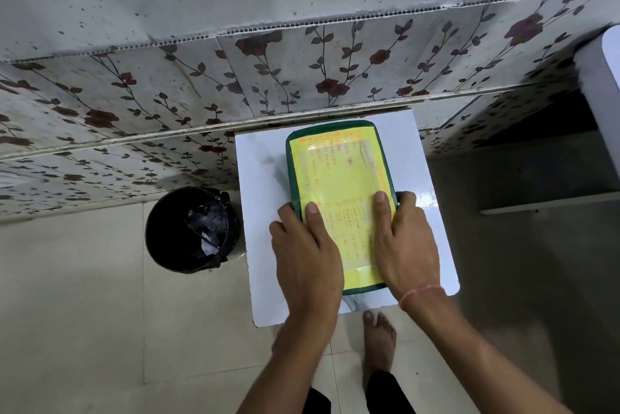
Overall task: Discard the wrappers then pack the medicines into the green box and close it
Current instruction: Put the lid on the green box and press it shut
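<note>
The green box [335, 158] lies on a small white table [258, 179], its lid down and covered by a yellow label with orange writing. My left hand [305, 252] grips the box's near left side, thumb flat on the lid and fingers curled over the rim. My right hand [402, 246] holds the near right side in the same way, fingers wrapped round the edge. No medicines or wrappers lie on the table. Crumpled wrappers [208, 236] sit inside the black bin [191, 229] to the left.
The table stands against a floral-tiled wall [302, 71]. The black bin touches the table's left side on the tiled floor. My bare foot [379, 340] is under the table's near edge. A white fixture [600, 95] stands at the far right.
</note>
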